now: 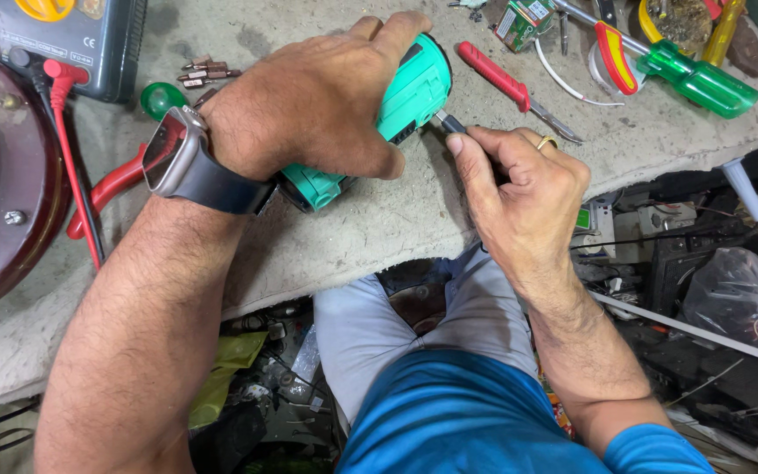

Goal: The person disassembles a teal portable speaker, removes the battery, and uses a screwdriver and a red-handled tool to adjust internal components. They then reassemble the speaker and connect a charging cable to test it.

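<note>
A small repair workshop, seen from above a worn, stained workbench [370, 228]. Hand tools lie scattered across it: a red-handled screwdriver [495, 75], a green-handled screwdriver [699, 81], red-handled pliers [116, 184] and a handful of loose driver bits [206, 72]. A meter [54, 39] with a red test lead [72, 149] sits at the far left corner. Below the bench edge the floor is crowded with wires, plastic bags [734, 294] and spare parts.
</note>
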`<state>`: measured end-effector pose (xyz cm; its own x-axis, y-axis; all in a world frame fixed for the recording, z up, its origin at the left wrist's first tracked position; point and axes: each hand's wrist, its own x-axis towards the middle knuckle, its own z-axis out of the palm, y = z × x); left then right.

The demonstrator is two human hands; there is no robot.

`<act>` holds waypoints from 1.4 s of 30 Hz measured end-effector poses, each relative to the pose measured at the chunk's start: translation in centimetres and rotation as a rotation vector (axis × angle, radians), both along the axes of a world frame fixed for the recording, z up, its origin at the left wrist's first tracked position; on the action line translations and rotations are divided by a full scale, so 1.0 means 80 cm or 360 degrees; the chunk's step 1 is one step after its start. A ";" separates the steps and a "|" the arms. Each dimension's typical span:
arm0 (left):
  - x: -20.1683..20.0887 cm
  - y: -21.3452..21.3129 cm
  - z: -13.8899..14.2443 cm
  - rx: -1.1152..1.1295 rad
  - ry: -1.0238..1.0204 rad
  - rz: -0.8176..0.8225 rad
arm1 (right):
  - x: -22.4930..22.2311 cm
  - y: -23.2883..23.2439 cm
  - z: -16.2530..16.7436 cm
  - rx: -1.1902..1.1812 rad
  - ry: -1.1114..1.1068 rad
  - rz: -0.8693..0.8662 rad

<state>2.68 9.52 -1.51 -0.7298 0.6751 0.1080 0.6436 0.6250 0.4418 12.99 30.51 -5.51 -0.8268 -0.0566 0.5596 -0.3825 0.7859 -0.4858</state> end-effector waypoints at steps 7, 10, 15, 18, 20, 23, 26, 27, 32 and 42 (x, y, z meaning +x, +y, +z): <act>0.006 0.003 0.002 0.0020 0.0061 -0.0020 | 0.003 -0.010 0.008 0.0241 0.0063 -0.0067; 0.005 0.003 0.003 0.0000 0.0006 -0.0025 | -0.001 -0.012 0.005 0.0162 0.0103 -0.0054; 0.003 0.005 0.004 -0.0023 0.0015 -0.0034 | -0.003 -0.019 0.001 0.0232 0.0160 -0.0113; 0.005 0.006 0.004 -0.0061 0.0070 0.0021 | -0.002 -0.022 0.003 0.0197 0.0171 -0.0097; 0.006 0.007 0.002 -0.0043 0.0029 0.0000 | -0.002 -0.021 0.006 0.0099 0.0059 -0.0090; 0.007 0.007 0.000 -0.0036 0.0100 0.0005 | -0.005 -0.017 0.011 0.0051 -0.0102 -0.0085; 0.006 0.006 -0.002 0.0063 0.0161 -0.0018 | -0.009 -0.017 0.012 0.0194 -0.0078 -0.0057; 0.006 0.005 -0.002 0.0109 0.0174 -0.0026 | -0.011 -0.018 0.011 0.0204 -0.0072 -0.0054; 0.003 0.004 -0.005 -0.0057 0.0020 0.0020 | -0.012 -0.019 0.004 0.0350 0.0013 -0.0060; 0.003 0.005 -0.005 -0.0015 0.0085 0.0002 | -0.019 -0.009 0.000 0.0501 0.0110 0.0023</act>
<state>2.90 9.93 -1.87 -0.7242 0.6752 0.1404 0.6651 0.6300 0.4009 11.44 29.80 -5.54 -0.7854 -0.2473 0.5675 -0.4184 0.8877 -0.1922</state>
